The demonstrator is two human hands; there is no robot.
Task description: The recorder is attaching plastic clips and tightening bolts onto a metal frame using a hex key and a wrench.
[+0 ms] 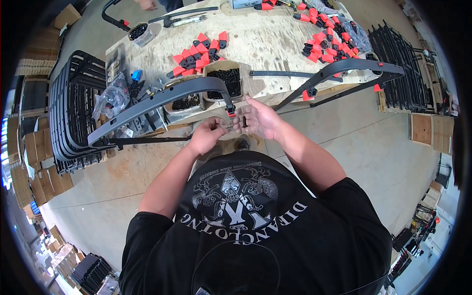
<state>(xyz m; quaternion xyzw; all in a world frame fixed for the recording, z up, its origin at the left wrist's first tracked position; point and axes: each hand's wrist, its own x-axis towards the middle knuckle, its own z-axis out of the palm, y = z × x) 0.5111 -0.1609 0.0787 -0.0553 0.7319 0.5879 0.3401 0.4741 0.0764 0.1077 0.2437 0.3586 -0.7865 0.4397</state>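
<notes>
My right hand (263,119) is turned palm up with its fingers loosely extended, and a small black screw (244,121) rests across them. Close to its fingertips, my left hand (209,134) is closed in a pinch; what it grips is too small to make out. Just beyond both hands is the end of a bent dark grey tubular frame (162,98), fitted with a black and red end piece (231,112). The frame lies across the table's near edge. Behind it stand a bin of black screws (223,83) and a second bin of small black parts (187,103).
Red and black caps lie in a near pile (199,54) and a right-hand pile (329,42) on the wooden table (265,44). Another bent frame (339,69) crosses the right edge. Stacked frames (66,108) stand left. Another person's hand (146,4) shows at the far side.
</notes>
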